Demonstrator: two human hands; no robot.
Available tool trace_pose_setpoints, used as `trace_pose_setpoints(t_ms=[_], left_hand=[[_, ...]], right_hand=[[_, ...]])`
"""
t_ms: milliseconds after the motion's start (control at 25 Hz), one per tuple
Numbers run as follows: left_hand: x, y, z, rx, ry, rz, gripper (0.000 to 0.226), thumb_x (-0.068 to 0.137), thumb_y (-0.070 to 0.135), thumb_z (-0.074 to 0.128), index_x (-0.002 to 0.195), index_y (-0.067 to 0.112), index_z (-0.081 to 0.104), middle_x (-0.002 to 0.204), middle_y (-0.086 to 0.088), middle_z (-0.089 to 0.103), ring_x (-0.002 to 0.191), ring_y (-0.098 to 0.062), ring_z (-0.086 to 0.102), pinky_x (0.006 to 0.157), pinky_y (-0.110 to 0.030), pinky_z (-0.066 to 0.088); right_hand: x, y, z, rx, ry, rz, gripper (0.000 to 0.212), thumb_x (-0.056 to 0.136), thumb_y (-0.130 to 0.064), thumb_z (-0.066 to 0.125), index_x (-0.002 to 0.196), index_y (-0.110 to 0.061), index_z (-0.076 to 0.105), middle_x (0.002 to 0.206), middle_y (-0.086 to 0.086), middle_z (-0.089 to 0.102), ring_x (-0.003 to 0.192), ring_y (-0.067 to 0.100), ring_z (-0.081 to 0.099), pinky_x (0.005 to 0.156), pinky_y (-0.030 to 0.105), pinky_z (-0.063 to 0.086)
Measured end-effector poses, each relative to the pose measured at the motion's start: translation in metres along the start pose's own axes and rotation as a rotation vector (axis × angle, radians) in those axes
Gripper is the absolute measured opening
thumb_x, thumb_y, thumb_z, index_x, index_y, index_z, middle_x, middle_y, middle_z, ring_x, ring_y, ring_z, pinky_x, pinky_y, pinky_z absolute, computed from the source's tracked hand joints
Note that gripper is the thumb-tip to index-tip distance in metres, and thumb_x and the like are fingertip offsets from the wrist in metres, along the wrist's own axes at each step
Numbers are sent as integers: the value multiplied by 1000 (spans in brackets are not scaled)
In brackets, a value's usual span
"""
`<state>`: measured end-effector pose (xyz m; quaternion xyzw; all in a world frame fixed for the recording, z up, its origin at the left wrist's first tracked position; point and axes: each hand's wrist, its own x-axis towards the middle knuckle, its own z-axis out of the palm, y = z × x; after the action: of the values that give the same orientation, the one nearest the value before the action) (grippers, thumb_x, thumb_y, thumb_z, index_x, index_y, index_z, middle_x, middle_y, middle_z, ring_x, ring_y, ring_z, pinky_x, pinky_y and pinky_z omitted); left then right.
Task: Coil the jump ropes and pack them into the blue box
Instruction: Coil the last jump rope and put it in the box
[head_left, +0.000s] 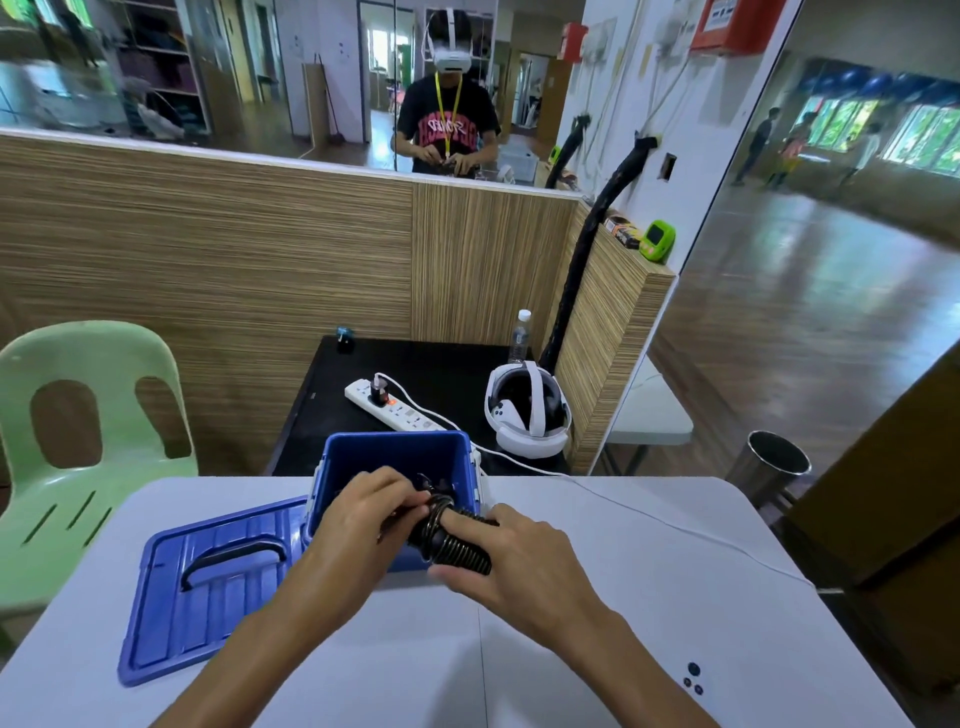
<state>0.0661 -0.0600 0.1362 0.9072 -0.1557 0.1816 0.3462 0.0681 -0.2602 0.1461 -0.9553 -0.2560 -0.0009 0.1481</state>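
A black jump rope (457, 543) with ribbed handles is held above the white table (623, 597), just in front of the open blue box (363, 457). My right hand (519, 556) grips the ribbed handles, thumb underneath. My left hand (363, 514) pinches the thin rope where it is wound around the handles. More dark rope (434, 483) lies inside the box, partly hidden by my hands.
The box's blue lid (208, 587) with a black handle lies flat at the left. Behind the table a black stand carries a power strip (395, 408), a white headset (527, 410) and a water bottle (519, 338). A green chair (83, 431) stands left; a metal bin (769, 467) right.
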Motion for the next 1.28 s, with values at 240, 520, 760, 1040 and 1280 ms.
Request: trace_pose_setpoints(t_ms=[240,520,760,1040,1280], left_hand=[[-10,-2,-11,38,-114,19,22,92,28,53,105,21,69,104,14,52,96,-4,50,86,-18,47],[-17,-2,-13,-164,-268,-85,29,96,25,52,123,32,59,114,21,44,109,-1,47,85,-14,48],[-17,-17,-19,-57,-125,-6,36,86,26,66,119,38,64,105,24,62,102,2,56,86,-18,51],[-16,-22,-23,-108,-254,43,47,88,60,46,128,39,57,117,30,57,119,0,49,93,-13,46],[0,-3,-10,-637,-44,-226,18,88,31,60,99,22,72,99,4,71,99,-15,66,84,-32,56]], right_hand=[[-2,-5,6,15,35,-47,55,88,-70,45,138,-49,36,115,-3,57,94,17,57,73,28,48],[-6,-3,7,-16,45,-19,59,83,-75,43,136,-51,40,111,-4,56,89,19,61,68,28,46],[-7,-2,5,27,31,0,65,80,-78,39,140,-52,36,113,-7,52,91,15,58,70,25,43],[-7,-1,5,84,-16,19,62,84,-74,49,142,-56,32,114,-13,46,97,10,55,79,24,45],[-3,-7,4,133,-37,-19,60,87,-73,46,142,-56,29,114,-14,44,97,8,51,79,24,45]])
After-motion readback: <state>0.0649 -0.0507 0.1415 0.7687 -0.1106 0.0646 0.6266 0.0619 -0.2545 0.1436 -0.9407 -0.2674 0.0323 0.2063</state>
